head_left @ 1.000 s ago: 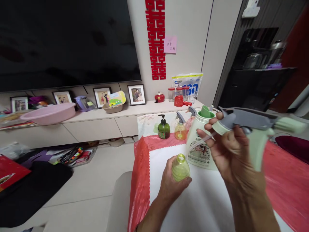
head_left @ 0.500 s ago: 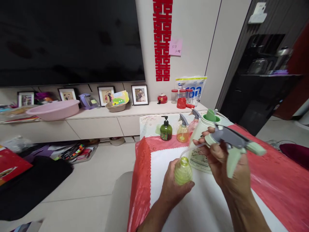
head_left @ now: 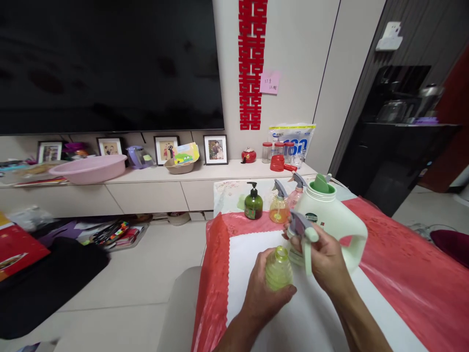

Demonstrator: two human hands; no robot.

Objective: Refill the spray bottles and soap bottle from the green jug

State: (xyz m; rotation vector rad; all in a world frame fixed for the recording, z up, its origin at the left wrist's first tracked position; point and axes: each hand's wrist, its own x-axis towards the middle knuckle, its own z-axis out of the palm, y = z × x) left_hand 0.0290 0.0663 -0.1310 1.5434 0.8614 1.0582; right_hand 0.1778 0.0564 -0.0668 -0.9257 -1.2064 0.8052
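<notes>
Holding translucent yellow-green plastic bottle (head_left: 279, 273), near upright, lower centre of frame, in half-curled left hand (head_left: 258, 291); gripping grey-and-pale-green plastic trigger sprayer (head_left: 301, 226) in curled right hand (head_left: 327, 258), just up-right of bottle mouth.

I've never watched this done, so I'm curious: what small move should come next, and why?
Probably move the spray head over the mouth of the yellow-green bottle: the right hand holds the spray head close by, while the left hand grips the bottle, its neck uncovered.
</notes>
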